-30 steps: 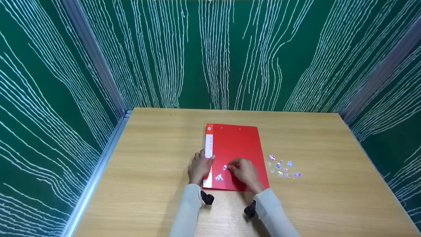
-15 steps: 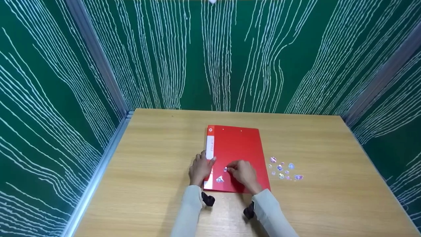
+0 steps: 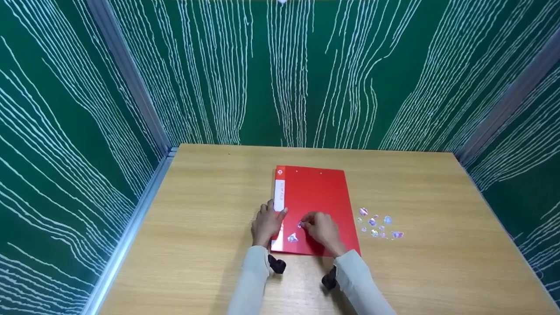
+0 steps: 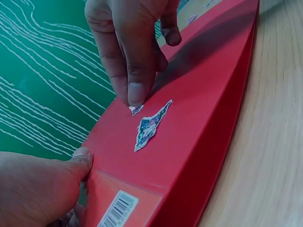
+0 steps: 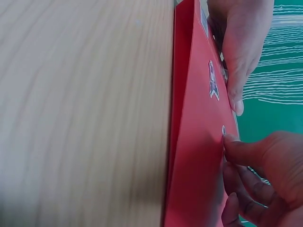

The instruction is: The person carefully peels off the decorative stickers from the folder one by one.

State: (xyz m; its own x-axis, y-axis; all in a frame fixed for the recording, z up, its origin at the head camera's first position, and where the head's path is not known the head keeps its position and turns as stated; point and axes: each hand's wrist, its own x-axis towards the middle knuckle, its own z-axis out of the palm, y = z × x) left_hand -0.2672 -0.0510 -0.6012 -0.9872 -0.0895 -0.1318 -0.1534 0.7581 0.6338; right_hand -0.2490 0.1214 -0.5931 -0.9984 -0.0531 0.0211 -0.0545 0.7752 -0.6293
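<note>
A red clip file lies on the table with its white-labelled spine to the left. My left hand grips it at the spine, thumb over the cover and fingers along the outer edge. Over the lower cover, my right hand pinches a small shiny sticker between thumb and fingertips, right at the red surface. The fingertips hide part of this sticker. Nearer the front edge, a larger pointed sticker with a white border and dark patterned middle lies on the cover.
Several small shiny stickers are scattered on the wooden table right of the file. Green panels with white wavy lines stand at the back and both sides. A barcode label shows near the spine.
My right fingertips have closed in over the small sticker, covering more of it. The left hand and the file hold their place; the whole view shifts slightly.
</note>
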